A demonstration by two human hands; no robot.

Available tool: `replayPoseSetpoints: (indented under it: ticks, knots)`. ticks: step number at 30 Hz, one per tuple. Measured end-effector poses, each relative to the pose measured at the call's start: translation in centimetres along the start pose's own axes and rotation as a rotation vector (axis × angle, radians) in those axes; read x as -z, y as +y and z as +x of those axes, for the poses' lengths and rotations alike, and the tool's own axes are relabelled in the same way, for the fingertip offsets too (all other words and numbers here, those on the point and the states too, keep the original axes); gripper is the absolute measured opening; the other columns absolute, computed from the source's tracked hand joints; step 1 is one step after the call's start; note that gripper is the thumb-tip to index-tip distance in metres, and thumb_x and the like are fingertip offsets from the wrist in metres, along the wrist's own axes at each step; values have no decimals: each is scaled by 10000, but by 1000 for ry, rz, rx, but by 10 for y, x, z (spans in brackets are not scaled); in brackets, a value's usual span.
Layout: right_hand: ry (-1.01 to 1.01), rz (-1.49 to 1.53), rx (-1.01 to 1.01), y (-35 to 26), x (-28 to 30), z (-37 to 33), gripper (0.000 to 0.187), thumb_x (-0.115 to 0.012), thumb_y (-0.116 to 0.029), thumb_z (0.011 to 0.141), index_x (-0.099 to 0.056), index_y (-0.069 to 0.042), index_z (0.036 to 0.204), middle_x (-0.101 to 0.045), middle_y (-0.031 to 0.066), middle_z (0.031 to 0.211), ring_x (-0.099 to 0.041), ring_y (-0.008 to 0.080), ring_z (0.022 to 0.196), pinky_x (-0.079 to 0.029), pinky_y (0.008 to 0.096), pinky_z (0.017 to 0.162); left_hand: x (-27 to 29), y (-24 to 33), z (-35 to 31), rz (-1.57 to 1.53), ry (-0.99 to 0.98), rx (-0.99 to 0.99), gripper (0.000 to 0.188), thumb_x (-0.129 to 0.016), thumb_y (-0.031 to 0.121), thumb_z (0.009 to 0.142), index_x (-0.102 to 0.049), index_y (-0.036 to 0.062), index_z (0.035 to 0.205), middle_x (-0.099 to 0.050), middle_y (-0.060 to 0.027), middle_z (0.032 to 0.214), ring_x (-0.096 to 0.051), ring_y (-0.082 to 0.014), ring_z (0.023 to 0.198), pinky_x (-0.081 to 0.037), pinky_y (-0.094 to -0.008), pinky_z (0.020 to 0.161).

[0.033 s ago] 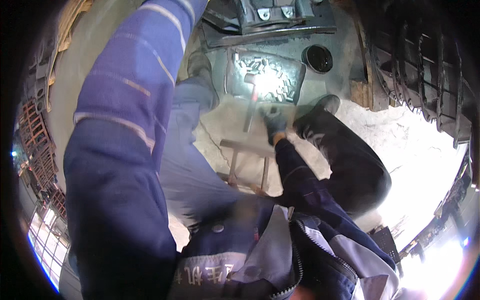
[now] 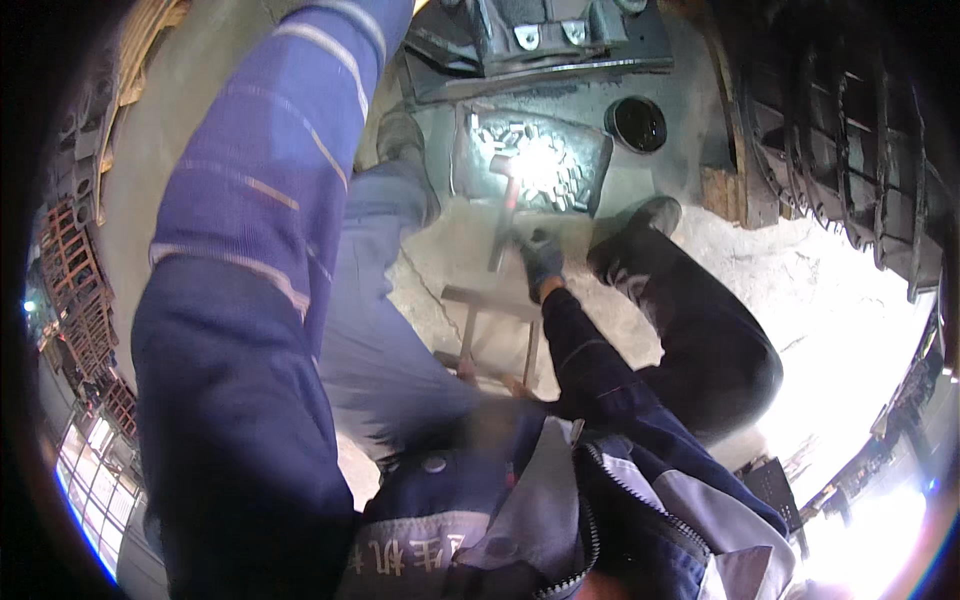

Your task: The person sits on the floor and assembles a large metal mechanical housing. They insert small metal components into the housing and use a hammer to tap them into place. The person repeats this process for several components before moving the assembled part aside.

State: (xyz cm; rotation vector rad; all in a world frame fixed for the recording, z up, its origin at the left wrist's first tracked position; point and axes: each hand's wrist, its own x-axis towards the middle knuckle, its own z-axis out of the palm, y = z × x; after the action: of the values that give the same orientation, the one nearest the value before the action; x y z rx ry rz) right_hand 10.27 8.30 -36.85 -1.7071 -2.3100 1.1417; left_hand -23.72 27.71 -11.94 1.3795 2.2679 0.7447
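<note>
My left arm (image 2: pixel 240 200), in a blue knitted sleeve, reaches up past the top edge, and its hand is out of the picture. My right hand (image 2: pixel 541 262), in a dark glove, is low in front of a shallow tray (image 2: pixel 462 150), close beside the handle of a hammer (image 2: pixel 508 205). Its fingers look bent but are blurred, so I cannot make out whether they touch the handle or hold anything. The hammer's head rests over the tray and its handle points toward me. Many short shiny metal cylinders (image 2: pixel 572 188) lie in the tray under a bright spot of light.
A dark heavy machine part (image 2: pixel 550 60) stands beyond the tray. To its right is a round bowl of dark liquid (image 2: pixel 636 124). A metal frame (image 2: pixel 490 300) stands between my legs. Ribbed dark metal parts (image 2: pixel 840 130) and a wooden block (image 2: pixel 722 192) are at the right.
My right hand has shifted slightly left, closer to the hammer's handle. The whole view has moved a little, and the left arm stays raised.
</note>
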Motion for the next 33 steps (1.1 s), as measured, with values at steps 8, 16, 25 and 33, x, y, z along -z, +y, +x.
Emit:
replayPoseSetpoints:
  ticks: [8,16,25,33]
  knots:
    - [-712,683,-738,26,-81,22,226,-699,-304,957,-707,-80,985,-658,47,794,-631,183,653,-507,361,579,0,-10,20,210,5,-153,728,-449,620,1022,-759,-34,941,-694,-318,932,-673,-483,890,-496,-517,855]
    - [-579,915,-617,-35,63,4,254,-626,-369,998,-597,-153,868,-510,-8,602,-512,154,485,-452,337,499,1,-11,14,214,-6,-64,736,-407,615,1023,-763,-17,901,-708,-288,952,-679,-464,947,-507,-522,894]
    - [413,617,398,-197,392,58,75,-654,-140,942,-625,-72,950,-597,18,688,-562,108,535,-446,259,488,1,-14,20,187,-23,-48,743,-400,625,1013,-770,-6,883,-706,-297,968,-682,-471,950,-509,-529,913]
    - [407,-154,518,-158,321,116,251,-668,-225,925,-641,-11,1054,-692,208,839,-692,316,740,-554,370,674,8,-9,14,237,-12,-49,717,-411,621,1010,-778,16,891,-709,-288,968,-684,-468,958,-514,-524,914]
